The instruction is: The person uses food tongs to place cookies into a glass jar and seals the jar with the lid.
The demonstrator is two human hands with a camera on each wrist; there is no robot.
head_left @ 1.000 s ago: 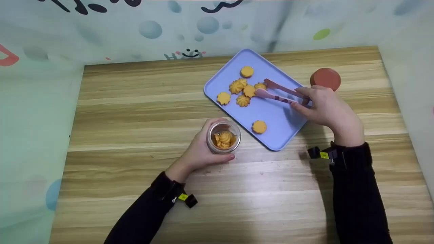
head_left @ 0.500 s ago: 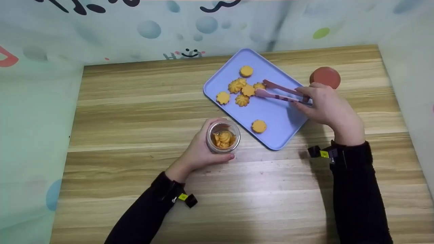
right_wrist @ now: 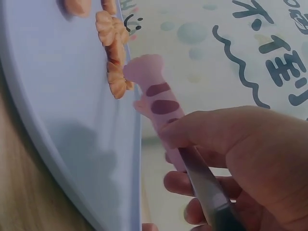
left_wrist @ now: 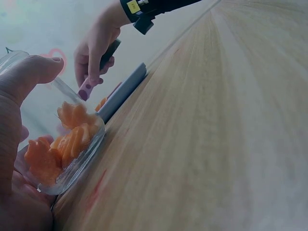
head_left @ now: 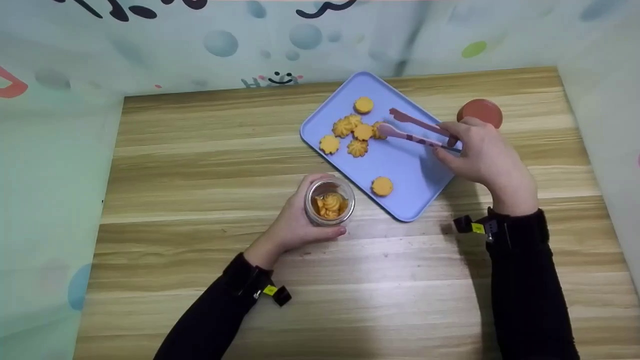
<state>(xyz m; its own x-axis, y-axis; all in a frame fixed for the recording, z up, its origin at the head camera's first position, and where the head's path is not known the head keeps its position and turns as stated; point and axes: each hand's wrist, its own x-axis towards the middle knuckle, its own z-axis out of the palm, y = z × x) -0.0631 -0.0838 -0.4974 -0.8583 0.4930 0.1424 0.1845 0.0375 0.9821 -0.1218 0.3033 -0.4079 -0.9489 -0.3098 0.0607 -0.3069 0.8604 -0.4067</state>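
Observation:
My left hand point(head_left: 300, 220) grips a clear glass jar point(head_left: 308, 212) from its left side, mouth up, with several cookies point(left_wrist: 72, 139) inside. In my right hand point(head_left: 487, 160) is a pair of pink tongs point(head_left: 412, 137), pinched between thumb and fingers, their arms spread apart. The tongs' tips hang over a blue-purple tray point(head_left: 410, 170), the lower one at the right edge of a clustered cookie point(head_left: 378, 130). Beside it sits a round cookie point(head_left: 363, 132). In the right wrist view the striped tong arm point(right_wrist: 161, 98) hides most of the other arm.
A lone cookie point(head_left: 382, 186) lies near the tray's front corner, another point(head_left: 364, 105) towards its back. A reddish-brown round lid point(head_left: 480, 112) rests on the wooden table point(head_left: 200, 175) just beyond my right hand. A printed curtain point(head_left: 175, 50) borders the table behind.
The tongs' arms have spread wider, with the upper tip moving away from the cookies. The clustered cookies have shifted slightly left. My left hand and the jar stay in place.

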